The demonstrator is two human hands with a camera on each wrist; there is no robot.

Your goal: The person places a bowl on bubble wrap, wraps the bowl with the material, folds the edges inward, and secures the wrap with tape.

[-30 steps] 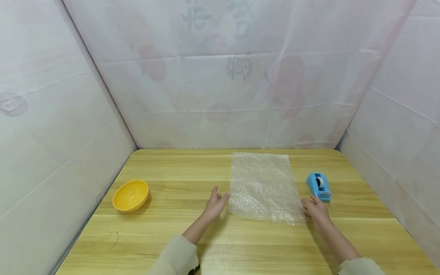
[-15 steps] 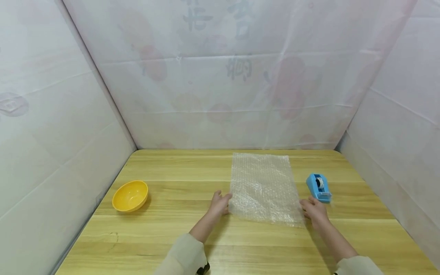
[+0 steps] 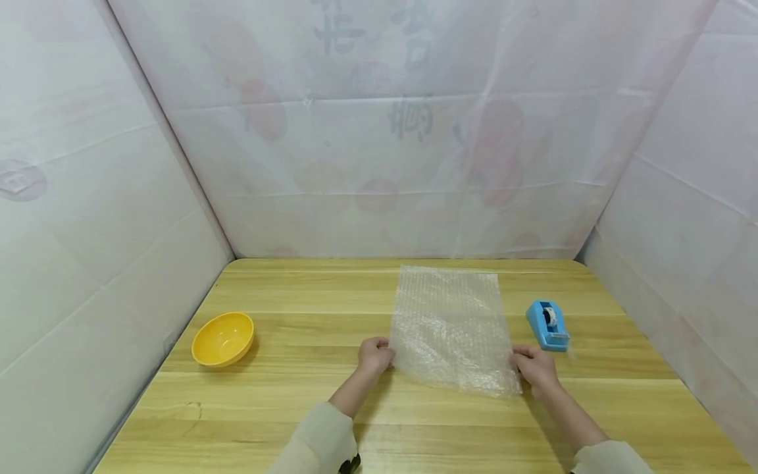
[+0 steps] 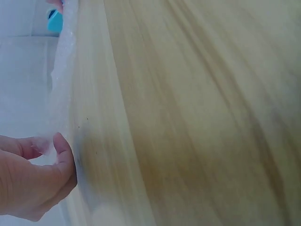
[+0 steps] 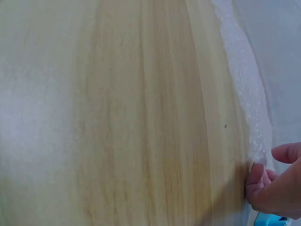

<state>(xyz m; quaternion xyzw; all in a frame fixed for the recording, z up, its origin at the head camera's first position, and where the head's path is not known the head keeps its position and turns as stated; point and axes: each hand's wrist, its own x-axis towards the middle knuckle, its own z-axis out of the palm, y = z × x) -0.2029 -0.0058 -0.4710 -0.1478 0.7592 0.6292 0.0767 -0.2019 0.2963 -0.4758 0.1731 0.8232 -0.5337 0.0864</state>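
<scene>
A clear sheet of bubble wrap (image 3: 453, 329) lies on the wooden table in the head view, its near part slightly raised. My left hand (image 3: 376, 355) pinches its left edge; in the left wrist view, plastic shows between the thumb and fingers of that hand (image 4: 37, 176). At the opposite edge my right hand (image 3: 535, 368) grips the wrap near its front right corner. The right wrist view has this hand (image 5: 277, 186) with curled fingers at the end of the bubble wrap (image 5: 247, 84).
To the right of the wrap, just beyond my right hand, stands a blue tape dispenser (image 3: 548, 326) with a roll in it. A yellow bowl (image 3: 223, 339) sits at the table's left side. Fabric walls (image 3: 379, 164) enclose the back and both sides of the table (image 3: 296, 408).
My left hand has moved right onto the wrap's edge and its fingers have closed there. My right hand has shifted slightly left and nearer. The wrap has slid a little toward me.
</scene>
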